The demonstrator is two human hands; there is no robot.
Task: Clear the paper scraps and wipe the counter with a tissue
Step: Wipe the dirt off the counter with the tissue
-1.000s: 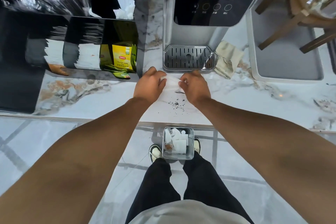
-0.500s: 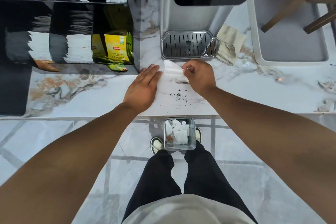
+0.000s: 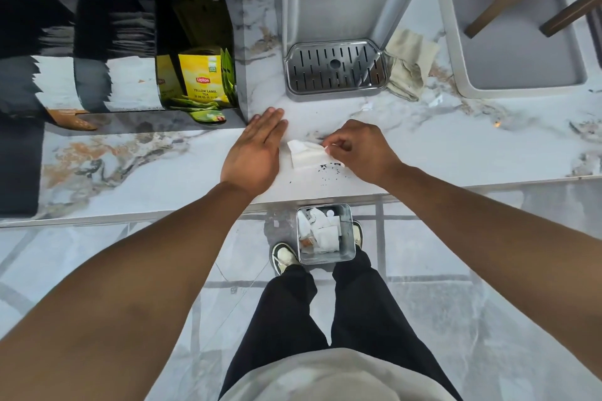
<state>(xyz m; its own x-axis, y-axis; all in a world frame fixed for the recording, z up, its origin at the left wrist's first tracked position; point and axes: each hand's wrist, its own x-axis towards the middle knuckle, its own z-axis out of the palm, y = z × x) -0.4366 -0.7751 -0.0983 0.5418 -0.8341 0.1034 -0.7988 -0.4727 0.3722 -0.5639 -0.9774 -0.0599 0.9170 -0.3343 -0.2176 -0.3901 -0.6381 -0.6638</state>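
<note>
Right now my right hand (image 3: pixel 360 151) pinches the white tissue (image 3: pixel 306 155) between thumb and fingertips, its other end lying on the marble table (image 3: pixel 456 146). My left hand (image 3: pixel 254 153) lies flat and open on the table just left of the tissue, palm down, fingers together, holding nothing. Dark crumbs (image 3: pixel 329 169) are scattered on the table right at the tissue's near edge, beside my right wrist. A small white paper scrap (image 3: pixel 435 102) lies farther right, near the crumpled cloth (image 3: pixel 408 65) that rests against the right side of the water dispenser (image 3: pixel 329 13). The dispenser's drip tray (image 3: pixel 335 68) sits just behind my hands. To the left, close to my left fingertips, stands a dark organiser (image 3: pixel 130 42) with a yellow Lipton tea box (image 3: pixel 202 80) and green sachets (image 3: pixel 202 111) spilling out of its compartment. A grey tray (image 3: pixel 462 52) sits at the far right, with wooden legs standing on it. Below the table's edge, on the floor between my shoes, a metal bin (image 3: pixel 347 228) holds white paper pieces.
</note>
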